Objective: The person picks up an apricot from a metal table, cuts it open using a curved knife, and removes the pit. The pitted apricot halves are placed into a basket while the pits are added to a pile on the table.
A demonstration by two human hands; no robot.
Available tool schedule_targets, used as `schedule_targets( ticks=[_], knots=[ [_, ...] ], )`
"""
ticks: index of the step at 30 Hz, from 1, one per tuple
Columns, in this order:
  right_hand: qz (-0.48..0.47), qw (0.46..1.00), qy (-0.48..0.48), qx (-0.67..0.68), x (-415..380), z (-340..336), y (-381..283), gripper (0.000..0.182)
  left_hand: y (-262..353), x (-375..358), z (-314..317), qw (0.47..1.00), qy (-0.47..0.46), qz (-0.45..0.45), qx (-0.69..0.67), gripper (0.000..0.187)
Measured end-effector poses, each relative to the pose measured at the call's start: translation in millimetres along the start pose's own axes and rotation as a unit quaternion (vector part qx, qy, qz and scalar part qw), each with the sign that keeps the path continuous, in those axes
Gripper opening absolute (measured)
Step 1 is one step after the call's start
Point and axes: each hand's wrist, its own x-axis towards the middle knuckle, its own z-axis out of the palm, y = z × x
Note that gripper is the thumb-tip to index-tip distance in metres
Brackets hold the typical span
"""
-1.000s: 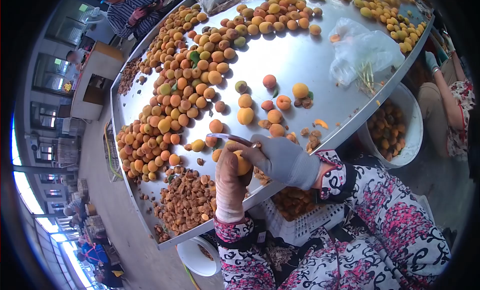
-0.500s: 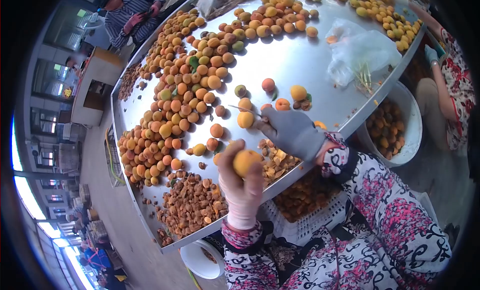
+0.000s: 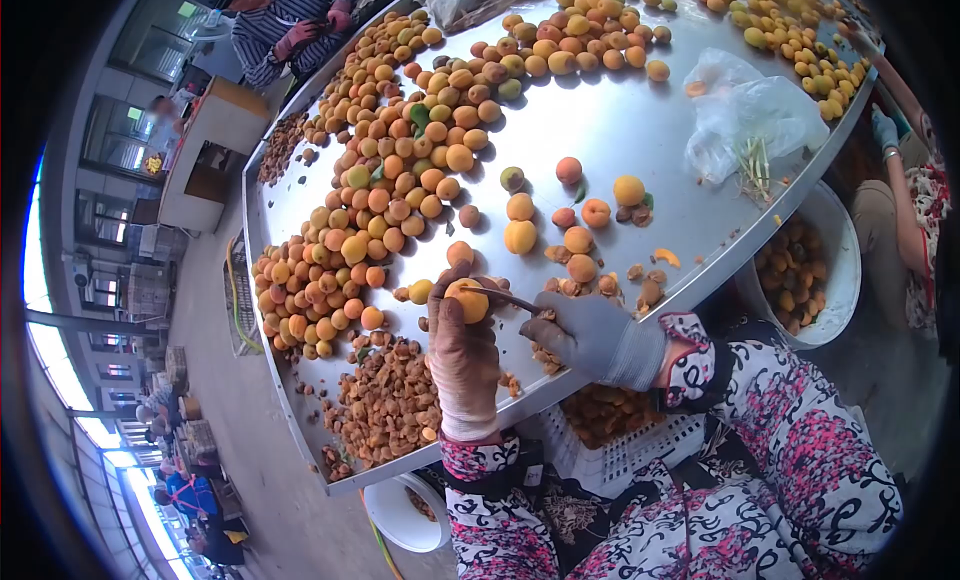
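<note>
At the near edge of the metal table (image 3: 625, 110): left hand (image 3: 463, 365), fingers curled round one apricot (image 3: 467, 301); right hand (image 3: 590, 338), closed on a knife (image 3: 508, 298), blade against the fruit. Beyond: loose apricots (image 3: 520, 237); a long apricot heap (image 3: 354, 248).

Left hand (image 3: 465, 365) raised, gloved and cupped, right hand (image 3: 592, 337) gloved, loosely closed, turned toward the left one, covered wrists (image 3: 470, 425) perhaps almost straight
</note>
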Motion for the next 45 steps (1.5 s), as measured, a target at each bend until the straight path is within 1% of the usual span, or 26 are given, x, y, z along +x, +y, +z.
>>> schedule_targets(
  ticks=[1,2,4,5,7,9,11,13,14,15,16,17,19,20,21,22,23,25,26,28,31,35,37,40,42,45],
  knots=[
    [0.028,0.999,0.007,0.014,-2.1,5.3,-2.1,0.030,-3.1,-0.5,1.4,1.000,0.001,0.005,-0.007,0.044],
    [0.030,0.999,0.007,0.014,-3.7,13.6,-1.0,0.030,-8.1,-1.4,5.9,0.997,0.031,-0.020,-0.065,0.044],
    [-0.032,0.995,0.082,0.048,-3.3,29.1,3.3,0.030,-13.1,-5.0,22.3,0.984,0.080,-0.053,-0.148,0.046],
    [-0.034,0.995,0.081,0.047,-2.1,30.4,7.3,0.030,-13.2,-4.7,19.9,0.984,0.080,-0.051,-0.149,0.046],
    [-0.001,0.999,0.042,0.023,7.4,18.9,6.8,0.031,-10.3,2.6,17.6,0.983,0.030,-0.083,-0.163,0.046],
    [0.009,0.999,0.026,0.039,13.0,3.5,9.8,0.031,-5.2,7.8,18.6,0.999,0.033,-0.017,0.010,0.049],
    [0.001,0.999,-0.040,0.033,16.4,-7.8,11.4,0.036,3.3,0.3,21.6,0.985,0.019,0.032,0.168,0.049],
    [0.014,0.998,-0.054,0.028,15.2,-0.8,9.9,0.036,-0.8,-1.0,21.9,0.977,0.034,0.046,0.207,0.048],
    [-0.018,0.999,0.010,0.042,11.7,14.4,11.2,0.034,-10.9,-0.3,16.7,0.998,0.026,-0.012,0.047,0.047],
    [-0.051,0.995,0.072,0.055,10.5,19.9,7.7,0.033,-15.1,0.1,18.5,0.991,0.019,-0.067,-0.115,0.046],
    [0.008,1.000,0.008,0.021,10.5,15.7,8.1,0.035,-15.8,-1.3,20.7,0.977,0.054,-0.102,-0.182,0.045],
    [0.008,1.000,0.008,0.022,11.2,14.6,8.1,0.035,-13.6,-1.0,22.9,0.977,0.054,-0.101,-0.181,0.045],
    [-0.014,0.998,0.033,0.045,13.0,11.5,6.8,0.035,-9.2,1.0,24.6,0.980,0.069,-0.102,-0.157,0.044],
    [-0.013,0.998,0.034,0.045,14.4,6.1,8.7,0.035,-9.8,4.0,19.1,0.989,0.058,-0.074,-0.110,0.044],
    [-0.011,1.000,0.001,0.029,16.4,-3.3,9.1,0.035,-4.7,8.4,19.6,0.996,0.047,-0.046,-0.064,0.043],
    [-0.010,0.999,-0.034,0.012,17.5,-10.3,8.9,0.037,4.1,6.0,20.3,0.999,-0.004,-0.009,0.041,0.044],
    [-0.008,0.999,-0.032,0.012,16.6,-13.3,7.2,0.037,6.2,-2.1,27.3,0.986,0.022,0.027,0.161,0.043],
    [-0.003,0.998,-0.055,0.021,14.9,-14.1,2.8,0.039,5.7,-3.7,23.7,0.980,-0.007,0.042,0.196,0.040],
    [-0.004,0.998,-0.056,0.021,14.1,-4.9,6.1,0.039,-4.4,-4.0,21.6,0.996,0.024,0.006,0.082,0.042],
    [-0.054,0.998,0.041,-0.001,10.7,17.9,14.1,0.029,-16.7,-3.7,24.1,0.986,0.078,-0.083,-0.122,0.052],
    [-0.045,0.997,0.054,0.015,8.5,17.0,12.5,0.028,-13.5,-3.5,30.6,0.991,0.087,-0.057,-0.080,0.053],
    [-0.010,1.000,0.002,0.008,10.5,3.7,9.1,0.030,-9.6,2.8,12.7,0.995,0.086,0.001,0.052,0.048],
    [-0.027,1.000,0.005,0.007,9.3,4.9,8.6,0.033,-7.7,-0.4,15.1,0.993,0.101,0.026,0.051,0.044],
    [-0.018,0.999,0.005,-0.032,7.8,9.0,4.7,0.035,-8.5,-4.7,14.5,0.994,0.099,-0.007,0.042,0.046],
    [-0.013,0.996,0.029,-0.081,8.0,12.9,3.8,0.038,-10.0,-3.5,25.2,0.979,0.141,-0.062,-0.137,0.046],
    [-0.037,0.998,0.025,-0.049,10.1,10.9,4.5,0.042,-4.0,-2.8,27.9,0.984,0.147,-0.067,-0.081,0.043]
  ],
)
